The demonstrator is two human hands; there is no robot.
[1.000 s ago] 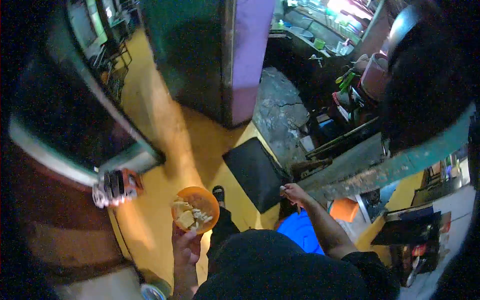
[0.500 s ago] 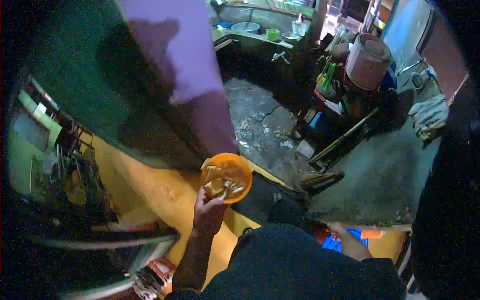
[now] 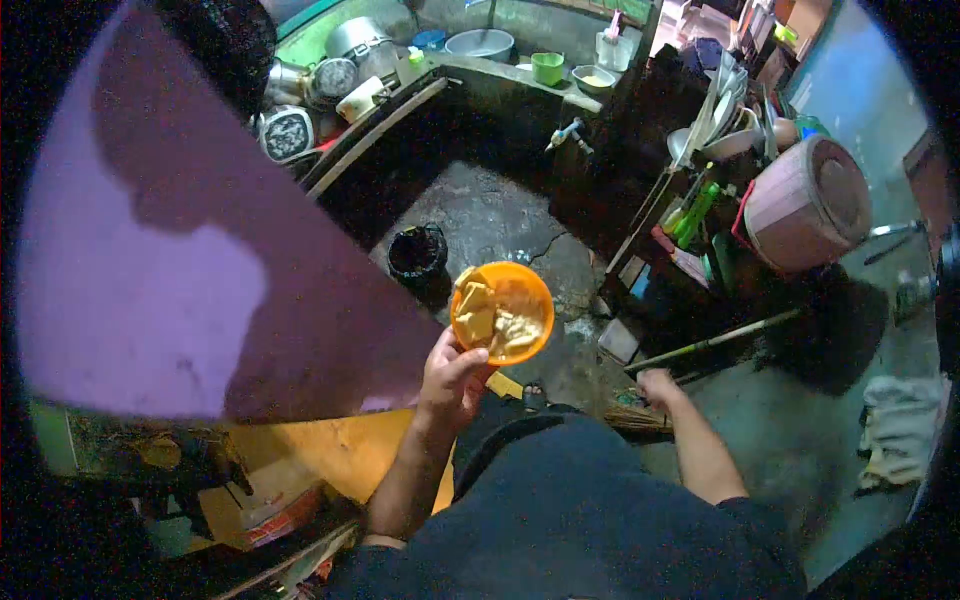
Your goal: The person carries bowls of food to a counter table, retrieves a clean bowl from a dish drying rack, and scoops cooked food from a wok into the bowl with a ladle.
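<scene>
- Fingers of left hand [image 3: 455,380]: closed round the near-left side of an orange bowl [image 3: 530,292]; thumb laid at the rim, the others partly hidden behind it. Firm hold.
- Fingers of right hand [image 3: 657,388]: look curled in. Cannot tell whether they grasp anything.
- Far left: purple wall [image 3: 200,320], large dark shadow across it; yellow floor [image 3: 325,450] below.
- Upper left: metal pot [image 3: 360,42] among other cookware, beyond the wall's edge.
- Left of bowl: black bin [image 3: 418,255] on grey, cracked floor [image 3: 480,200].
- Centre: bowl held out in front of the body, tipped so its inside faces the camera. Contents: flat pale-yellow pieces [image 3: 475,322] on the left side, whitish pieces [image 3: 515,335] on the right. Identity unclear.
- Back ledge, left to right: grey basin [image 3: 480,45], green container [image 3: 547,68], small pale bowl [image 3: 594,78]. Tap [image 3: 568,135] below the ledge.
- Right of centre: right hand near the lower end of a long pole [image 3: 725,338]; contact not certain.
- Right: green bottle [image 3: 700,210] near a pink tub [image 3: 815,200].
- Far right: light cloth [image 3: 900,430], crumpled.
</scene>
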